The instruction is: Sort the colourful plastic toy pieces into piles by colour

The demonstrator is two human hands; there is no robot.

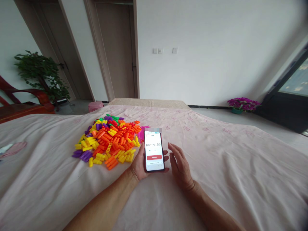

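Left grip [139, 165] is clamped on a phone [154, 150] showing 00:00:00, over the floral cloth [211, 160], right of the heap of plastic pieces [109, 138]; right grip [181, 170], fingers loosely apart, hovers beside the phone.

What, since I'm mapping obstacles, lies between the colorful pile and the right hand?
In the head view, the phone, held in the left hand, is between the colorful pile and the right hand; a pink item shows partly behind it.

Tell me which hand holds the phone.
The left hand, cradling the phone from behind; the right hand, slightly curled beside it, holds nothing visible.
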